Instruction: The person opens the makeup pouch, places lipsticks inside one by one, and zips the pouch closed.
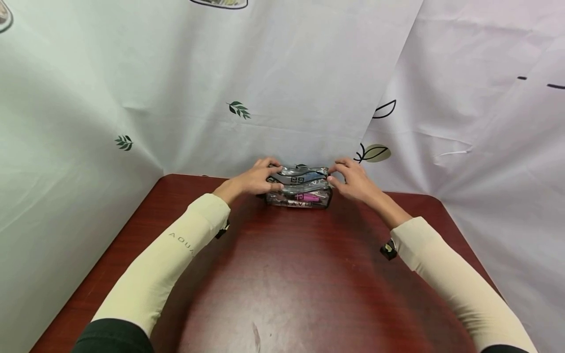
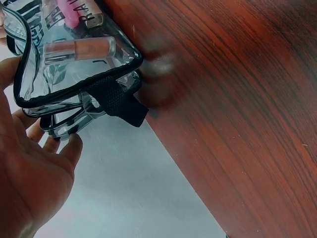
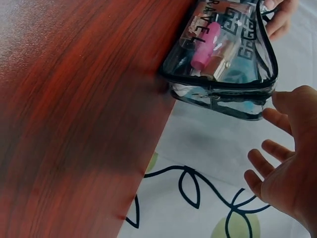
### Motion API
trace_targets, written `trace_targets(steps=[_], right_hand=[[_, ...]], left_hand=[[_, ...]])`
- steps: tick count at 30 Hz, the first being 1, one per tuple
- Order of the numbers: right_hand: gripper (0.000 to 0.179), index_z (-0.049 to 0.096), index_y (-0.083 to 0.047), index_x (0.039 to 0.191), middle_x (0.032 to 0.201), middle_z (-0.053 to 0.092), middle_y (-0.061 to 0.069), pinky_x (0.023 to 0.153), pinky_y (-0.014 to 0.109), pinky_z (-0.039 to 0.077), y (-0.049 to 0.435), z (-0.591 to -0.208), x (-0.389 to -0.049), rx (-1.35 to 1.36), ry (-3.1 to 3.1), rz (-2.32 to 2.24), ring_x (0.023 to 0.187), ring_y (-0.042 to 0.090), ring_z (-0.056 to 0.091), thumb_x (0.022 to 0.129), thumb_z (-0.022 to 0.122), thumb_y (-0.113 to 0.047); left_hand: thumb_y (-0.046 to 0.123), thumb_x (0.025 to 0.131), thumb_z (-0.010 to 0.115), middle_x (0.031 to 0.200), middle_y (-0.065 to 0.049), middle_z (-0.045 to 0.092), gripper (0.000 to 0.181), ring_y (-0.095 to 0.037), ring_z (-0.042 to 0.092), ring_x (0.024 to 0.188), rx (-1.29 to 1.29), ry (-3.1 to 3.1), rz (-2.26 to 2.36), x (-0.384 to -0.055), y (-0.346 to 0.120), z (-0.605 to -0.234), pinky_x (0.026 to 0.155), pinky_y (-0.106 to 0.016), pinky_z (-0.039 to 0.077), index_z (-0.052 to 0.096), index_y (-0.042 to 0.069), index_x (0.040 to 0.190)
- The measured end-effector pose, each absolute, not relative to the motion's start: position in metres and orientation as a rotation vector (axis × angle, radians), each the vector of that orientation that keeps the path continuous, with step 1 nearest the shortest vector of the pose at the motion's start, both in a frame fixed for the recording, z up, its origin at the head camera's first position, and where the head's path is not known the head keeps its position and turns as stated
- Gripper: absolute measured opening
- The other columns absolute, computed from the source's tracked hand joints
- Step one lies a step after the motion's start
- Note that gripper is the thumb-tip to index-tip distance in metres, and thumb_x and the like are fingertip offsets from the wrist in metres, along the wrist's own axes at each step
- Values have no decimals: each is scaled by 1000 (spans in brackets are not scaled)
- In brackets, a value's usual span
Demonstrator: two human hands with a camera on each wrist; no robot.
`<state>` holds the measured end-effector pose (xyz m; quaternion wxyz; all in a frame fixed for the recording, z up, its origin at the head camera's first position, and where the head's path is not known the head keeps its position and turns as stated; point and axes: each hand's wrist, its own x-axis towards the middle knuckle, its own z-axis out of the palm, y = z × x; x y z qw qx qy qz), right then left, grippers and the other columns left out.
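Observation:
A clear makeup pouch (image 1: 297, 189) with black piping and dark lettering stands at the far edge of the table. Through its wall show a pink tube (image 3: 206, 45) and a small bottle with an orange-brown body (image 2: 79, 49). My left hand (image 1: 258, 178) grips the upper left end, thumb in front and fingers behind. At the other end, my right hand (image 1: 350, 179) pinches the upper right corner between thumb and index finger; its other fingers are loosely bent, off the pouch. A black fabric tab (image 2: 116, 101) hangs from the pouch's left end.
The reddish-brown wooden table (image 1: 282, 284) stretches from the pouch toward me. Right behind the pouch hangs a white cloth backdrop (image 1: 300, 88) with leaf prints, and more cloth closes off both sides.

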<state>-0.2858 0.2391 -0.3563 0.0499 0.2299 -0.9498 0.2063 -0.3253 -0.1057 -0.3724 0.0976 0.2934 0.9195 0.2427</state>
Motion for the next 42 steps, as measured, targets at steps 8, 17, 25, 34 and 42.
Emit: trace_targets(steps=[8,17,25,34,42], right_hand=[[41,77,5,134,165,49,38,126,73,37,248,-364,-290,615,-2959,684,154,61,45,117,61,-29],[42,86,-12,112,111,81,8,88,45,54,282,-441,-355,559,-3039,920,102,24,69,115,60,-44],[52,65,9,152,153,64,34,110,53,62,254,-400,-308,355,-3190,1325,139,45,67,118,50,-27],[39,67,9,142,163,55,29,105,42,65,248,-401,-305,44,-3163,1653,136,37,67,119,47,-15],[45,61,11,152,171,50,30,116,44,59,252,-404,-306,-122,-3099,1842,155,42,57,115,50,-12]], left_hand=[[41,112,65,175,-16,40,71,-40,29,167,908,2832,542,-321,-98,-361,137,-59,29,49,6,171],[76,96,74,177,-15,41,107,-42,39,164,948,2918,245,-315,-59,-350,134,-61,36,38,16,178],[57,99,85,180,-14,36,107,-41,37,166,887,2834,118,-315,-30,-346,135,-60,35,29,18,181],[55,97,86,171,-14,46,94,-39,44,158,943,2841,215,-318,-32,-339,135,-58,35,45,19,174],[61,108,70,174,-16,37,81,-41,37,159,991,2802,213,-314,-34,-344,132,-65,30,33,44,178]])
